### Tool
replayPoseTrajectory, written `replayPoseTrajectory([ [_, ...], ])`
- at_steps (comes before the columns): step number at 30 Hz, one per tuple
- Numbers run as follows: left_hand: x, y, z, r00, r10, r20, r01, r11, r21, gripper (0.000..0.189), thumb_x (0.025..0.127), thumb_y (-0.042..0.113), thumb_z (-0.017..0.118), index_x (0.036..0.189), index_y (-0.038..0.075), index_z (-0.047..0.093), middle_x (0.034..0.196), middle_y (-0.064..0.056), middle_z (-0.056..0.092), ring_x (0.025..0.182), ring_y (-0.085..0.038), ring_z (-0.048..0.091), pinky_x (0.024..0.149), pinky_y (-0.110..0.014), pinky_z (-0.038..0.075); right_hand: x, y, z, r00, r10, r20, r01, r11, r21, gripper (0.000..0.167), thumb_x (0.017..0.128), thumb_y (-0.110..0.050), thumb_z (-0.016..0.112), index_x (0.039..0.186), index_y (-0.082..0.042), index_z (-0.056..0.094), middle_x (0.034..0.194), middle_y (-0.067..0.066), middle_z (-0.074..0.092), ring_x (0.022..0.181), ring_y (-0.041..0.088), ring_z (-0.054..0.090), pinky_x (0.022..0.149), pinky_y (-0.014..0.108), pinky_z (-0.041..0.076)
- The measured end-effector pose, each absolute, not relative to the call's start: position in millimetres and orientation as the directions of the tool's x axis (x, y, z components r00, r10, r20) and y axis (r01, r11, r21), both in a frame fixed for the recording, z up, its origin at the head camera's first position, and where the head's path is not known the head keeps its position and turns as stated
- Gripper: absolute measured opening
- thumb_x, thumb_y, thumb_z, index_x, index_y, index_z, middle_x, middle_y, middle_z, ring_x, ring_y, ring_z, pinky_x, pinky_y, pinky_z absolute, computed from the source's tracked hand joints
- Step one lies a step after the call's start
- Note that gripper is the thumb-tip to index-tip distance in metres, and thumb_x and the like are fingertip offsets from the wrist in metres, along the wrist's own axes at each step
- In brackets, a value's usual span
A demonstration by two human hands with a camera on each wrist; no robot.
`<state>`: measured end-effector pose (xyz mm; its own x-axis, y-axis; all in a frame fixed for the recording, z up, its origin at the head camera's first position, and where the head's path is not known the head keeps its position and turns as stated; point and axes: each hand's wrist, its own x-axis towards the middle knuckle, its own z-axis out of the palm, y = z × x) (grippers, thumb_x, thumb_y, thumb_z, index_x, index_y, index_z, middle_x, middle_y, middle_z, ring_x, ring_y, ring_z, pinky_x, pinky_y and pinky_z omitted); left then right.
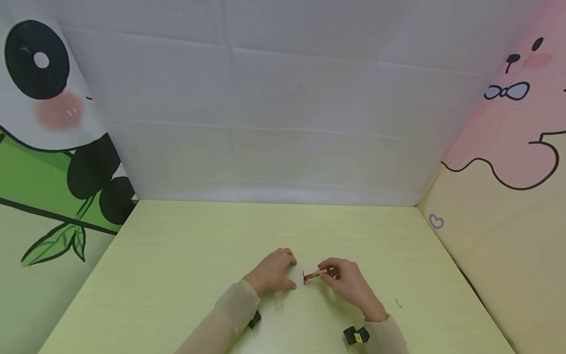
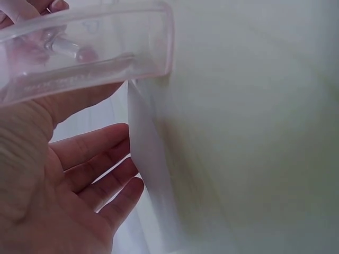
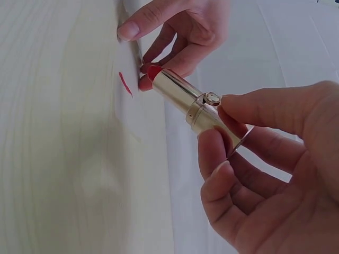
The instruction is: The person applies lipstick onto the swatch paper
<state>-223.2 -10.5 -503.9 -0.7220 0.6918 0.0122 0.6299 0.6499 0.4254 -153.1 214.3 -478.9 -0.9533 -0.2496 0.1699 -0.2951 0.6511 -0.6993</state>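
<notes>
My right hand (image 1: 347, 280) grips a gold lipstick (image 3: 177, 90) by its lower tube between thumb and fingers. Its red tip points toward my left hand (image 1: 275, 271). A small white paper (image 2: 148, 143) lies on the table under my left hand, whose thumb and fingertips are spread apart and press on it. One short red stroke (image 3: 125, 84) marks the paper, near the lipstick tip in the right wrist view. Beside my left wrist stands a clear plastic cap (image 1: 279, 299), which hides part of that thumb in the left wrist view.
The pale wood-grain table (image 1: 212, 231) meets a white cloth backdrop (image 1: 283, 162) at the back. Printed cartoon panels rise along both sides. A small dark mark (image 1: 398, 303) shows on the table right of my right hand.
</notes>
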Motion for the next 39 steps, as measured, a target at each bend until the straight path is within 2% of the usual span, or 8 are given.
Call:
replayPoseTrajectory([
  [10, -227, -10, -505, -0.709, 0.704, 0.032, 0.647, 0.632, 0.427, 0.050, 0.073, 0.032, 0.079, 0.112, 0.004, 0.066, 0.112, -0.002, 0.056, 0.104, -0.019, 0.052, 0.091, -0.030, 0.042, -154, 216, -479, -0.952, -0.248, 0.179, -0.300, 0.649, -0.699, 0.015, 0.086, -0.006, 0.071, 0.101, -0.006, 0.070, 0.090, -0.001, 0.067, 0.073, 0.012, 0.063, 0.064, 0.026, 0.050],
  [18, -227, -10, -504, -0.728, 0.686, 0.019, 0.622, 0.648, 0.439, 0.053, 0.073, 0.032, 0.078, 0.115, 0.003, 0.065, 0.116, -0.003, 0.056, 0.108, -0.021, 0.050, 0.094, -0.031, 0.041, -155, 216, -482, -0.950, -0.244, 0.193, -0.308, 0.648, -0.697, 0.015, 0.086, -0.006, 0.071, 0.101, -0.005, 0.070, 0.090, -0.002, 0.067, 0.073, 0.011, 0.062, 0.064, 0.026, 0.051],
  [30, -229, -15, -503, -0.742, 0.665, 0.081, 0.639, 0.666, 0.385, 0.055, 0.072, 0.035, 0.079, 0.116, 0.004, 0.065, 0.117, -0.005, 0.055, 0.109, -0.024, 0.047, 0.094, -0.033, 0.041, -155, 214, -483, -0.950, -0.234, 0.206, -0.310, 0.638, -0.705, 0.015, 0.085, -0.005, 0.072, 0.100, -0.005, 0.070, 0.090, -0.001, 0.067, 0.071, 0.012, 0.062, 0.063, 0.026, 0.051],
  [39, -230, -32, -501, -0.755, 0.650, 0.093, 0.624, 0.667, 0.408, 0.055, 0.073, 0.034, 0.080, 0.116, 0.003, 0.064, 0.118, -0.007, 0.054, 0.109, -0.025, 0.047, 0.094, -0.036, 0.041, -154, 209, -483, -0.949, -0.235, 0.210, -0.314, 0.638, -0.703, 0.016, 0.085, -0.005, 0.072, 0.100, -0.006, 0.069, 0.088, -0.002, 0.066, 0.071, 0.012, 0.062, 0.063, 0.026, 0.051],
])
